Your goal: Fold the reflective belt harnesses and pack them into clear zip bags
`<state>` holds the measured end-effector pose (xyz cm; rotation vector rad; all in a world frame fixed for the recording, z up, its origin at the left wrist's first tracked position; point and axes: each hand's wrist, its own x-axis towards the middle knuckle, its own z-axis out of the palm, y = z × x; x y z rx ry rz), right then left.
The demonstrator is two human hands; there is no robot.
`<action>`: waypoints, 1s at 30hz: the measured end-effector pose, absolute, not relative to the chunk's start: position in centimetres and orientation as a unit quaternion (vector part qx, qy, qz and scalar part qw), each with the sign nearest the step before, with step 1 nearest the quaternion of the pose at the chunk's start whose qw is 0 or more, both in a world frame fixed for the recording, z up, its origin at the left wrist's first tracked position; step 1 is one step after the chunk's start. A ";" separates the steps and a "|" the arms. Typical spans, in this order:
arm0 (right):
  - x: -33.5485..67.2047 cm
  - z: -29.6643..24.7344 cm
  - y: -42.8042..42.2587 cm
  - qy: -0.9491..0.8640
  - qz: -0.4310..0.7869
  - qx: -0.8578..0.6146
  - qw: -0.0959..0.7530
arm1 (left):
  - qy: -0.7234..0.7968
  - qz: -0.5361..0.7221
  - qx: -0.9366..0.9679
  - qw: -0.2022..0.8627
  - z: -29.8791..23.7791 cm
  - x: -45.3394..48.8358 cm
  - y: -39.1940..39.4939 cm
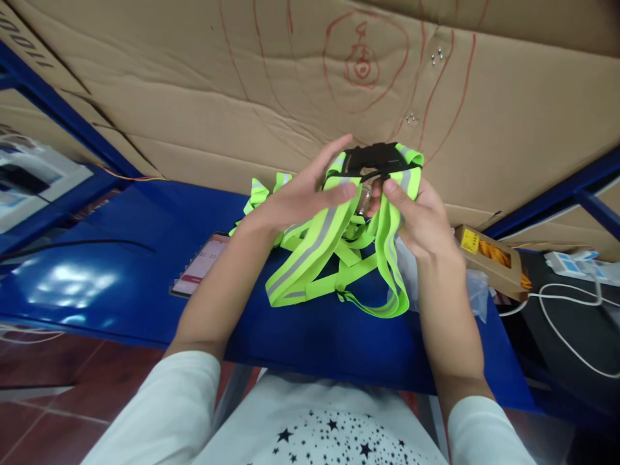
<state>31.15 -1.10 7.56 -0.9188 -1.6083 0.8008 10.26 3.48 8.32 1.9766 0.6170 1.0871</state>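
Note:
A neon yellow reflective strap vest with grey bands hangs above the blue table, held up between both hands. My left hand grips a wide band, thumb across it and fingers stretched toward the black plastic buckle at the top. My right hand pinches the strap just under that buckle. Loose loops of strap dangle down to the table top.
A phone lies on the table left of my left forearm. Crumpled clear plastic and a small cardboard box with a window sit at the right, with white cables and a power strip beyond. Large cardboard sheets stand behind.

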 end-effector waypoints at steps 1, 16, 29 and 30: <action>31.0 7.5 -1.0 -0.664 0.321 -0.389 0.552 | 0.227 0.418 0.783 0.401 8.4 10.5 3.3; 30.7 6.0 -0.5 -0.615 0.233 -0.397 0.639 | 0.221 0.488 0.722 0.438 7.8 13.0 0.9; 30.8 6.4 -0.4 -0.705 0.219 -0.390 0.550 | 0.245 0.451 0.667 0.541 5.9 13.5 2.1; 31.0 6.7 -0.5 -0.719 0.189 -0.408 0.530 | 0.249 0.450 0.665 0.542 5.7 13.6 2.3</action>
